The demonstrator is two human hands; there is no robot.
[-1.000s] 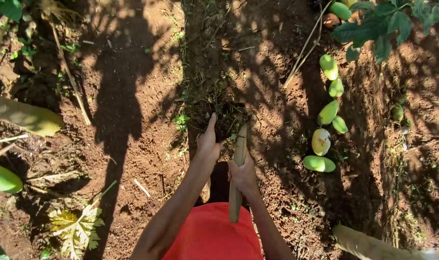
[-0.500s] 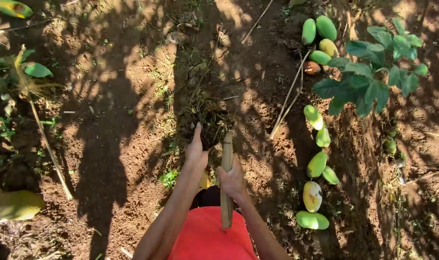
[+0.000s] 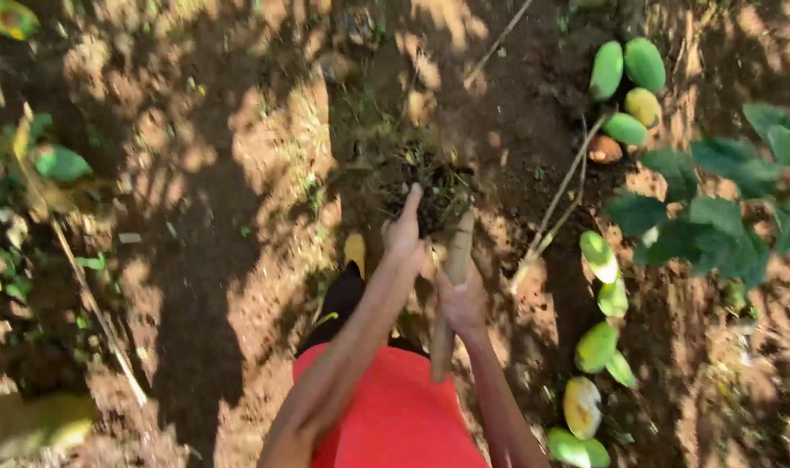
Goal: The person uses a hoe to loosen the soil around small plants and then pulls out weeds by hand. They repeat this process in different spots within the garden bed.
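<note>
My view has swung left. My right hand [image 3: 462,303] still holds the pale wooden stick [image 3: 451,286] tight; my left hand [image 3: 403,234], fingers loose, stays on the dark clump of roots and soil [image 3: 434,186].

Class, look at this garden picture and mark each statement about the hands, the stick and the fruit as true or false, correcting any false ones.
1. The right hand grips a pale wooden stick. True.
2. The left hand holds a green fruit. False: it reaches into a dark clump of roots and soil.
3. Green oval fruits lie on the red-brown soil to the person's right. True.
4. The person's garment is blue. False: the red garment shows below.
</note>
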